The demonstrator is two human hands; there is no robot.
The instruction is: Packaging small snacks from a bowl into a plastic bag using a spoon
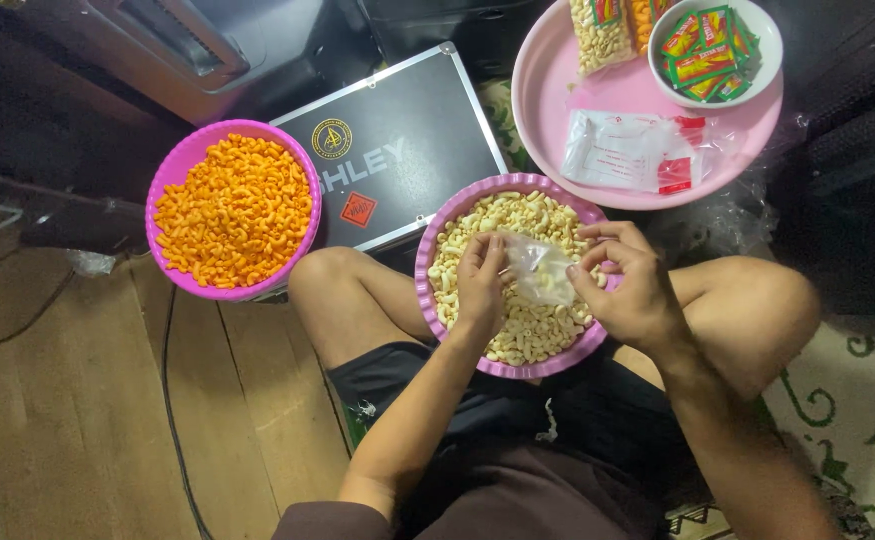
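Two hands hold one small clear bag over a basin of pale puffed snacks.

Both are pinched on the clear plastic bag: the left hand grips its left edge, the right hand its upper right corner, fingers closed on the film. The bag hangs just above the pale snacks in the purple basin resting on the person's lap, its long axis running from upper left down to lower right, mouth seemingly toward the top, though the film is too sheer to be sure. The step looks like opening the bag for filling; the next move likely calls for spreading the mouth wide. A second basin of orange snacks sits well apart on the wooden floor, a pink tray beyond.
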